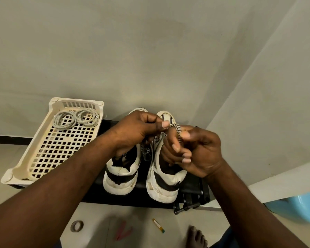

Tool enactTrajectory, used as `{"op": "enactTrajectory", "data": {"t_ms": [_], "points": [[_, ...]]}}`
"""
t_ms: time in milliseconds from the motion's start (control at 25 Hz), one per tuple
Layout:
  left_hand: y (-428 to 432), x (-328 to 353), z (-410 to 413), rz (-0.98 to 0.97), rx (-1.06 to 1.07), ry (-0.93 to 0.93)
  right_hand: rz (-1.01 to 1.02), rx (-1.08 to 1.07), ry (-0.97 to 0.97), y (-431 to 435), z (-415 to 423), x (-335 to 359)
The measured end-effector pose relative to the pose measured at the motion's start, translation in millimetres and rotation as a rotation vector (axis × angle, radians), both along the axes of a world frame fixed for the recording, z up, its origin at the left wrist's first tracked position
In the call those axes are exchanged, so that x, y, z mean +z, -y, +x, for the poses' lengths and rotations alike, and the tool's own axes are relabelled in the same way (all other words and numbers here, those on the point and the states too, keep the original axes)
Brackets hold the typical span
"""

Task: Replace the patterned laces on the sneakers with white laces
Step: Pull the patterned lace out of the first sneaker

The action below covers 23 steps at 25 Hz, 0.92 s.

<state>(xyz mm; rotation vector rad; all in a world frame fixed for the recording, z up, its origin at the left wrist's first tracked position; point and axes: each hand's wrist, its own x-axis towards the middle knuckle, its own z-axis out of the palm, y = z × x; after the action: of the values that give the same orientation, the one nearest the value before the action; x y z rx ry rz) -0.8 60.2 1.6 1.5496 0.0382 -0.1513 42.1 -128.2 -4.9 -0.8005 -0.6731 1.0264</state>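
Since the patterned lace (176,128) is light, limp and woven, it will likely sag and catch rather than slide, so take hold close to where it leaves the eyelets. Your left grip (138,129) and right grip (195,151) both pinch it at centre frame, just above the two sneakers (122,169) standing on the black surface (190,185). Coiled white laces (75,119) lie in the basket (16,173) at left, probably just as soft; take those by their tips.
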Motion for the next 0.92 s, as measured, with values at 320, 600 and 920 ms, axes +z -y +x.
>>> {"op": "enactTrajectory", "data": {"t_ms": [320, 600, 920], "points": [[12.8, 1.6, 4.1, -0.325, -0.072, -0.008, 0.211, -0.048, -0.365, 8.8, 4.5, 12.1], [17.2, -8.0, 2.8, -0.014, 0.075, 0.066, 0.172, -0.031, -0.386, 6.3, 0.9, 11.2], [10.9, -1.7, 7.2, -0.418, 0.033, 0.021, 0.191, -0.065, -0.398, 9.9, 3.8, 10.5]]}}
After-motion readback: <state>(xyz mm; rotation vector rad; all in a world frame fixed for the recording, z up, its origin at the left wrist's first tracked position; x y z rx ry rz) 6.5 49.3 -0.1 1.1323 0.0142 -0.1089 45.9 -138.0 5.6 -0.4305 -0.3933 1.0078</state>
